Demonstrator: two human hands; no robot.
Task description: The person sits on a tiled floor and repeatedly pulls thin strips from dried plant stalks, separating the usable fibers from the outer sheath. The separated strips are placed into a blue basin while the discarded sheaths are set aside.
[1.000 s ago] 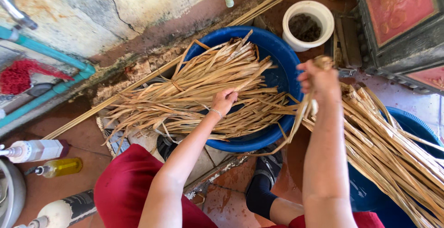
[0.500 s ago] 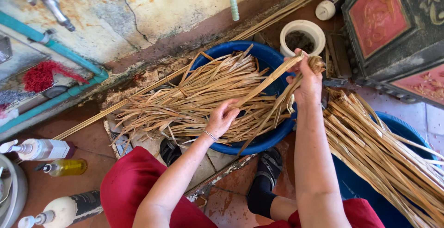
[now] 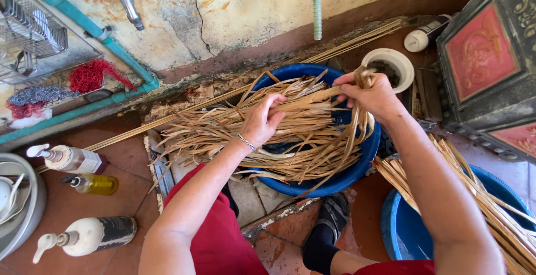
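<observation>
- left hand [image 3: 262, 121] pinching one dry reed strip [image 3: 304, 99], over blue basin [image 3: 312, 184]
- right hand [image 3: 373, 93] gripping same strip's other end, fingers curled shut
- reed pile [image 3: 223, 132] lying across basin

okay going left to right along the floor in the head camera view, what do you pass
Pump bottle → yellow oil bottle → left hand on the dried strips → right hand gripping strips → white bowl → dark ornate box.

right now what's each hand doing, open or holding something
Left hand: closed on a flat dried reed strip above the blue basin.
Right hand: closed on the same strip's far end, with more strips bent over it.
</observation>
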